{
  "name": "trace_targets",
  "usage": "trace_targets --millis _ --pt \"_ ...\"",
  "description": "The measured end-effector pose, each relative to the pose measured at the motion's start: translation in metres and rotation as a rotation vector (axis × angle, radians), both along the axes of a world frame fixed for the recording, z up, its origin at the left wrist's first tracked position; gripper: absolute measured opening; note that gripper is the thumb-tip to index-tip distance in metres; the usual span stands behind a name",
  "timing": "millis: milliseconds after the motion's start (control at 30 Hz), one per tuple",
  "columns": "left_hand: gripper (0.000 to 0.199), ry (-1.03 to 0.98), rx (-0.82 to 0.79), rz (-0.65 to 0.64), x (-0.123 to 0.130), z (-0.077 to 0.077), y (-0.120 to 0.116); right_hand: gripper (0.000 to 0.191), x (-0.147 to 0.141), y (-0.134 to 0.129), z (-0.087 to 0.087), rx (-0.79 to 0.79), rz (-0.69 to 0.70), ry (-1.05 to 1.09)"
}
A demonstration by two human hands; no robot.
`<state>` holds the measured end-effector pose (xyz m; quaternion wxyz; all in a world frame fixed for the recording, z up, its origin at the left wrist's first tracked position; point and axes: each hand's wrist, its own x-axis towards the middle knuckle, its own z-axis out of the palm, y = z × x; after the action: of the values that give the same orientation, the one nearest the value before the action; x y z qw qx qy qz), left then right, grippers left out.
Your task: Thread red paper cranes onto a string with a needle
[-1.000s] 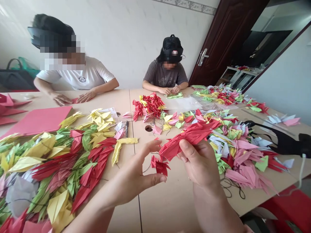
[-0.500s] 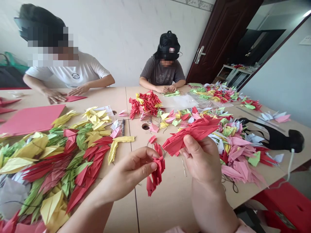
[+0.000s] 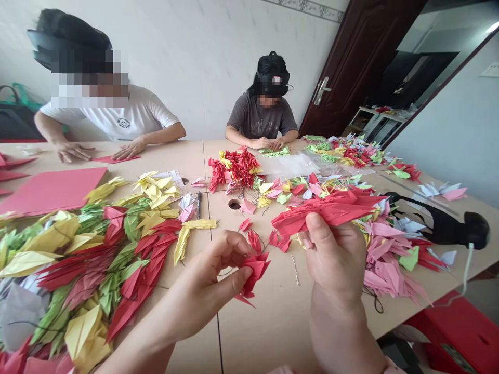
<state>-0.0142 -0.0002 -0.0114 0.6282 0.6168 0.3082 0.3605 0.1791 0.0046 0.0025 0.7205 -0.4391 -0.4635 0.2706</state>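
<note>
Probably light and crushable, the red paper cluster (image 3: 257, 267) is best pinched edgewise, as between the left fingers (image 3: 230, 244), and the red bundle (image 3: 339, 206) near mid-length, as between the right fingers (image 3: 320, 232).

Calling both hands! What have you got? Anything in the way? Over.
Left hand pinching small red paper bunch. Right hand gripping bigger red bunch. More red pieces between them, on table.

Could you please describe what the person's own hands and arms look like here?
The left hand and right hand are bare, with no gloves, watch or bracelet visible. What shows of both forearms is uncovered. A bit of pale pink cloth, probably a sleeve, shows at the right arm's lower end.
</note>
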Motion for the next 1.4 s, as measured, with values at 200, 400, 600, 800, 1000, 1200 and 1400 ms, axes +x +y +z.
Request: trace_targets --millis 200,400,600,800,1000,1200,1400 --pt "0.004 0.062 0.076 0.009 0.001 0.0 0.0 0.039 0.0 0.0 -0.001 0.01 -0.012 -0.045" --pt "0.021 0.089 0.199 0.036 0.001 0.0 0.003 0.032 -0.003 -0.008 0.0 0.049 -0.036 -0.262" --pt "0.03 0.142 0.406 0.147 -0.002 -0.001 0.006 0.022 -0.004 -0.013 -0.002 0.078 -0.067 -0.444" --pt "0.03 0.169 0.459 0.205 -0.005 0.002 0.006 0.019 -0.004 -0.016 0.0 0.086 0.054 -0.474" --pt "0.02 0.078 0.361 0.227 -0.004 0.005 0.005 0.02 -0.006 -0.011 0.006 0.022 0.259 -0.508" --pt "0.007 -0.079 0.072 0.249 -0.002 0.005 0.0 0.021 -0.009 -0.007 0.005 -0.116 0.372 -0.394" --pt "0.01 -0.148 0.055 0.348 0.003 0.005 0.0 0.019 -0.011 -0.006 0.002 -0.206 0.458 -0.3"
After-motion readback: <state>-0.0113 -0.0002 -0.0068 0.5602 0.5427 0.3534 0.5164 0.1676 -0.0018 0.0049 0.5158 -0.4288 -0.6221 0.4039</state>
